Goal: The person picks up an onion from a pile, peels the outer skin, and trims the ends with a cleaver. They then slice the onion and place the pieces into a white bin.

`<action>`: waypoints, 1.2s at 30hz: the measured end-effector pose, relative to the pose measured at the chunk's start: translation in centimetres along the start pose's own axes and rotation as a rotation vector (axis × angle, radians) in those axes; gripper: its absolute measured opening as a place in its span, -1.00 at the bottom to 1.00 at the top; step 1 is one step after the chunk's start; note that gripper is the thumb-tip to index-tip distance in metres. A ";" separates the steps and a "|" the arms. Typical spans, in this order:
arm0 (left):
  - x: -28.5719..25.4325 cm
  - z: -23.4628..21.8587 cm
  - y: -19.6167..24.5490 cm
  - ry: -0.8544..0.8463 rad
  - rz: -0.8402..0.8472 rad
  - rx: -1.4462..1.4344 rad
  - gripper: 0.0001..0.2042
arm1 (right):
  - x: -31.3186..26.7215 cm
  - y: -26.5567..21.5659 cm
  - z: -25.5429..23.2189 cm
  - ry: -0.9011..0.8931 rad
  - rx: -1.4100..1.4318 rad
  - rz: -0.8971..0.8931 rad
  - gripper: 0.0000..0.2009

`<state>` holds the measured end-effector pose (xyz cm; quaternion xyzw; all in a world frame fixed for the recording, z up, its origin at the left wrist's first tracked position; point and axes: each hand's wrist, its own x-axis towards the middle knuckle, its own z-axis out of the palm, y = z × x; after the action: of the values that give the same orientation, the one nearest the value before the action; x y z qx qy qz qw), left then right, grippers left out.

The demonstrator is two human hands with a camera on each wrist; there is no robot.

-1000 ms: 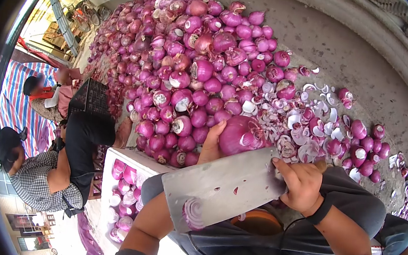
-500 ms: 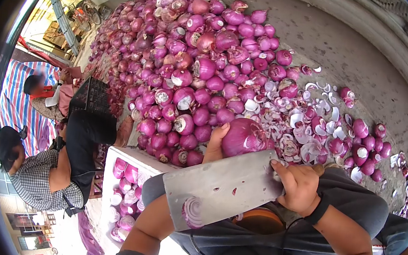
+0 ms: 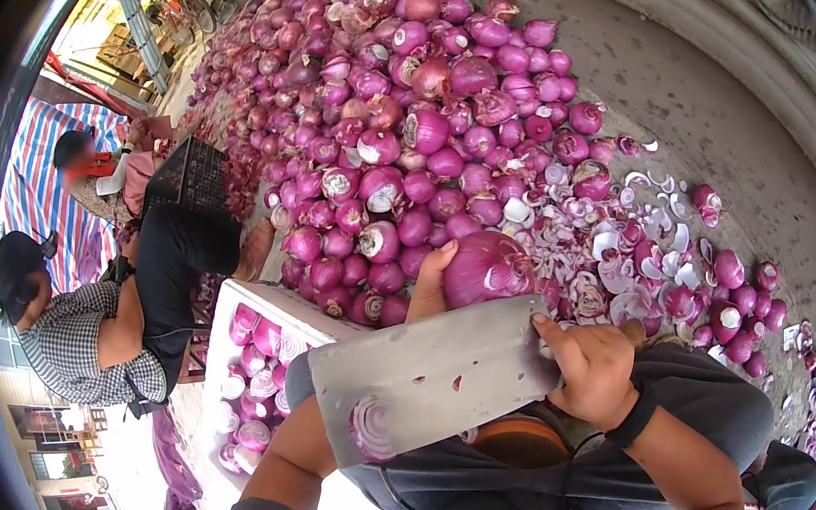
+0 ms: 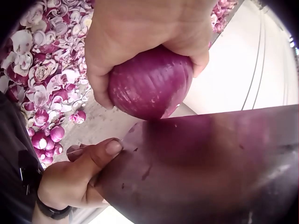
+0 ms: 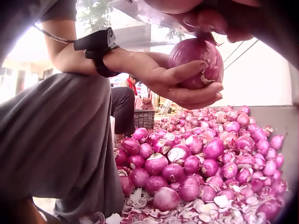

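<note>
A large purple onion (image 3: 489,270) rests in the left hand (image 3: 431,280), whose fingers curl round it; the right wrist view shows the left hand (image 5: 163,77) under and beside the onion (image 5: 198,63). The right hand (image 3: 598,372) grips a wide cleaver (image 3: 435,374) near its handle end, thumb against the blade. In the left wrist view the blade's edge (image 4: 201,154) meets or nearly meets the lower side of the onion (image 4: 152,84). A round onion slice or its mark (image 3: 372,426) lies on the blade's far corner.
A big heap of onions (image 3: 372,130) spreads ahead, with peelings (image 3: 590,246) to its right. A white box (image 3: 267,301) of peeled onions stands at the left. Beyond it sits a person in a checked shirt (image 3: 81,344), near a black crate (image 3: 198,176).
The cleaver has shifted slightly left and down in the head view, along with the right hand. The head view has turned a little. Both hands keep their grips.
</note>
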<state>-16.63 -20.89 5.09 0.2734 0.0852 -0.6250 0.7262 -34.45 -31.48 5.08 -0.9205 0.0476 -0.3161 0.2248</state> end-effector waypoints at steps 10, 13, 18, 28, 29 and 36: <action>-0.1 -0.8 0.8 0.029 0.092 0.096 -0.41 | -0.2 1.5 0.4 -0.027 -0.051 -0.009 -0.29; -0.1 -0.9 0.5 0.037 0.139 0.123 -0.41 | -0.3 1.6 0.3 -0.001 -0.057 -0.029 -0.29; -1.0 0.0 1.1 -0.033 0.029 0.070 -0.37 | -0.8 3.2 -0.5 0.022 -0.133 -0.004 -0.30; -1.7 0.1 1.4 0.026 -0.075 0.130 -0.28 | -3.3 5.6 -1.1 0.022 -0.206 0.184 -0.34; -1.6 0.1 1.4 0.037 -0.087 0.139 -0.28 | -3.6 5.3 -1.1 0.002 -0.183 0.227 -0.34; -1.1 0.2 0.1 -0.112 -0.330 0.166 -0.34 | -2.5 2.1 -0.5 0.047 -0.074 0.044 -0.28</action>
<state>-16.83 -20.01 5.75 0.2794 0.0366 -0.7548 0.5924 -36.66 -32.96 3.09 -0.9192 0.0847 -0.3307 0.1964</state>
